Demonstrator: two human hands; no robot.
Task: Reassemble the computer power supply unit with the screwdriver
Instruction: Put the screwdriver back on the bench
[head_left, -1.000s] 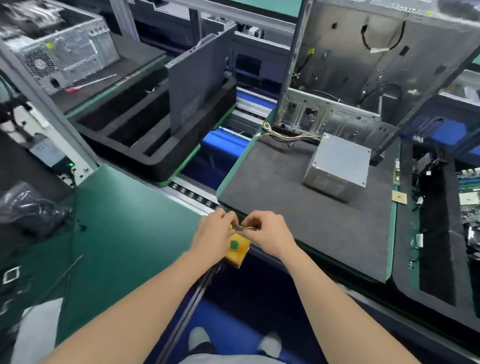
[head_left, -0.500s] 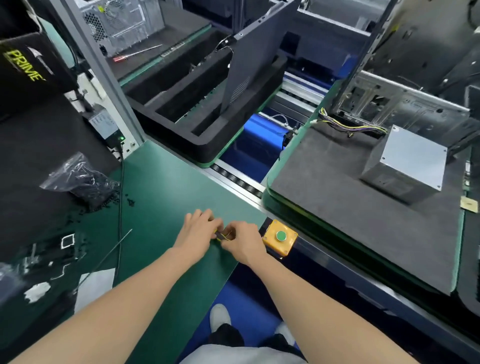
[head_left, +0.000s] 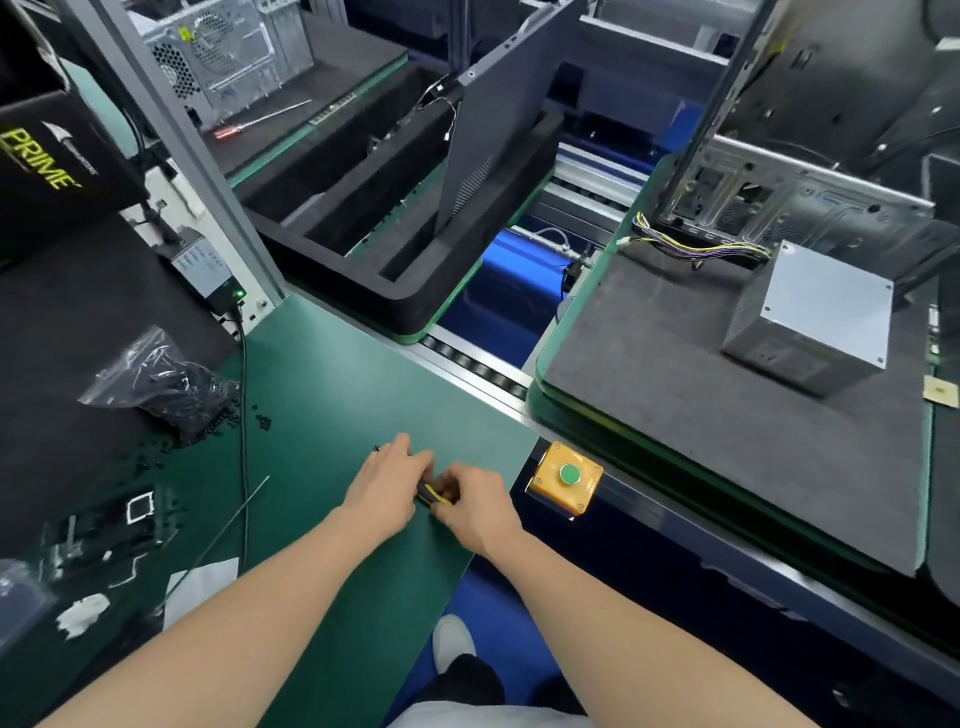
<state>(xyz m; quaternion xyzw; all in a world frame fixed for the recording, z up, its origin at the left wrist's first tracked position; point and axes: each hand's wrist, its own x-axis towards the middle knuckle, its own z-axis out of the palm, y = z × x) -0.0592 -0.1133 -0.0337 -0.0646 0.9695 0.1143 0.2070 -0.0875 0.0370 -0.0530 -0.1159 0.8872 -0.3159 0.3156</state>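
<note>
So both hands are down low on the green bench (head_left: 332, 395), meeting over the screwdriver (head_left: 434, 494). Only a bit of its black-and-yellow handle peeks out between them. The right hand (head_left: 475, 506) has its grip curled round that handle. The left hand (head_left: 389, 486) has its grip closed over the other end, with the fingers bent down on top of it. The shaft and tip are hidden under the hands, so no idea which way it points.

The power supply unit (head_left: 815, 317) isn't anywhere near them. It's the silver box sitting on the grey foam pad (head_left: 675, 384) off to the right, well apart from the hands. A yellow and purple cable bundle (head_left: 696, 250) runs from it toward the open computer case (head_left: 769, 171) standing right behind it.

Just right of the hands, on the edge of the line, there's a yellow button box (head_left: 586, 493) with a green button. Over on the left of the bench is a clear bag of black screws (head_left: 161, 384), with a few loose ones scattered beside it.
</note>
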